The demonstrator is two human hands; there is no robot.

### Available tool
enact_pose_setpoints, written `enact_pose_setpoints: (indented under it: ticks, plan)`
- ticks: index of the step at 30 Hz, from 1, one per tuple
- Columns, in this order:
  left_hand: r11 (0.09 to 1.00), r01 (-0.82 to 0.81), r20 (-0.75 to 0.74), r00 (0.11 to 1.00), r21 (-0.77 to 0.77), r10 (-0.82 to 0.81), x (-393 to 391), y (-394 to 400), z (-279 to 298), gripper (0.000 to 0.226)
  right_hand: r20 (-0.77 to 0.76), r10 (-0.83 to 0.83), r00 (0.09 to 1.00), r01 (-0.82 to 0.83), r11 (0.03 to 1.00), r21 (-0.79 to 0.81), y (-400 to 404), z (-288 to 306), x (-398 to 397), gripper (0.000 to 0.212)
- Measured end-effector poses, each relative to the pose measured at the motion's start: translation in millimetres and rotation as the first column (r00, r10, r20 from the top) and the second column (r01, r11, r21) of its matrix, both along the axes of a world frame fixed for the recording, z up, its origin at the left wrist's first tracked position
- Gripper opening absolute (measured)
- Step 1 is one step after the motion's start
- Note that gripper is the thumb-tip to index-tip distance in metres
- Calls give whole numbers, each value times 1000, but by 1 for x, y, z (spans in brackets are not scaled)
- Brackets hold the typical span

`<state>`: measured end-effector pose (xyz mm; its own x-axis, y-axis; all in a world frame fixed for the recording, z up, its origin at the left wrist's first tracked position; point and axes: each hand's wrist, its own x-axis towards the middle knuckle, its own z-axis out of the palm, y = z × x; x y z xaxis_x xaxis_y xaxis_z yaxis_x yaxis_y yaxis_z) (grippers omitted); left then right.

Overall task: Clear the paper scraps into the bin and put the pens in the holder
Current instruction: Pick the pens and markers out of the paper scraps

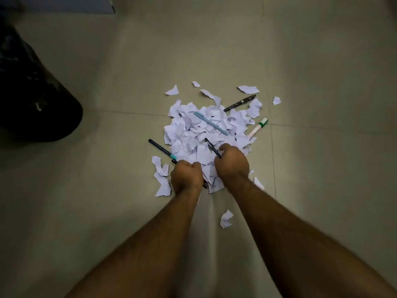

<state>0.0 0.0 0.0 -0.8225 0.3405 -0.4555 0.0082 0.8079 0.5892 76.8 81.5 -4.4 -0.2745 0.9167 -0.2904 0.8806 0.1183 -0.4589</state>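
Nearby, black bin bag (32, 87) beside scraps (206, 130).

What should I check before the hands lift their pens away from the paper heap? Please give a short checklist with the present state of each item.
1. Right hand has a firm hold on the black pen: ok, fingers are curled round it.
2. Left hand holds a pen: ok, a dark pen with teal band sticks out of the fist.
3. No paper scraps caught in the fists: cannot tell, the palms are hidden.
4. Other pens located: ok, light blue pen on the heap, dark pen and white and green marker at its edge.
5. Pen holder in view: not ok, none is seen.
6. Bin within sight: cannot tell, only a dark bag at left.
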Motion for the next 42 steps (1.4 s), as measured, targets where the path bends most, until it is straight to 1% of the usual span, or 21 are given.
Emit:
enact_pose_setpoints:
  ticks: [2, 5, 7, 9, 11, 13, 16, 19, 21, 23, 26, 29, 31, 34, 37, 39, 42]
  plan:
    - [997, 27, -2, 1000, -70, -27, -4, -4, 1, 31, 94, 1, 996, -2, 1000, 9, -2, -3, 0, 33]
    - [986, 19, 10, 1000, -165, -17, -12, -12, 0, 36, 105, -29, 994, 34, 998, -50, -9, -3, -2, 34]
    - [981, 30, 22, 999, -190, -26, -15, -14, -1, 38, 51, -85, 995, 89, 991, -100, -13, -3, -1, 32]
    - [980, 42, 40, 999, -195, -35, -17, -12, -1, 40, -50, -167, 985, 161, 981, -107, -18, -3, 0, 26]
    - [982, 35, 76, 997, -187, -21, -21, -9, 0, 41, -146, -241, 959, 226, 967, -113, -22, -3, -1, 19]
    - [987, 45, 87, 996, -154, -32, -24, -6, 4, 42, -221, -299, 928, 273, 952, -140, -24, -3, -1, 17]
    - [986, 123, 29, 992, -108, -121, -25, -4, 15, 39, -298, -359, 884, 322, 932, -168, -26, 2, -1, 16]
    - [967, 232, -58, 969, -103, -238, -24, -1, 33, 30, -376, -395, 838, 351, 919, -183, -28, 4, 3, 14]
    - [949, 308, -90, 945, -67, -313, -25, 5, 43, 27, -429, -400, 810, 363, 916, -170, -30, 3, 8, 20]
    - [911, 410, -89, 907, -37, -411, -23, 14, 52, 32, -474, -413, 777, 394, 908, -146, -30, 0, 16, 25]
    - [850, 526, -34, 851, 31, -525, -6, 42, 55, 26, -536, -488, 689, 467, 864, -186, -24, 5, 43, 17]
    - [820, 557, 33, 824, 133, -565, 19, 66, 47, 16, -532, -581, 616, 553, 800, -233, -15, 10, 75, 8]
    - [792, 589, 62, 795, 163, -604, 41, 77, 37, 14, -500, -629, 595, 592, 764, -255, -10, 9, 97, 7]
    - [746, 636, 86, 747, 199, -659, 76, 90, 25, 16, -457, -701, 548, 666, 696, -270, -1, 7, 131, 14]
    - [704, 682, 125, 695, 197, -708, 112, 98, 16, 19, -394, -776, 494, 741, 612, -277, 1, 4, 169, 24]
    - [689, 703, 132, 677, 177, -724, 128, 99, 9, 17, -338, -794, 505, 767, 592, -247, -2, 3, 185, 23]
    - [597, 788, 116, 586, 147, -802, 165, 100, 1, 16, -251, -817, 519, 800, 568, -194, -10, 4, 217, 21]
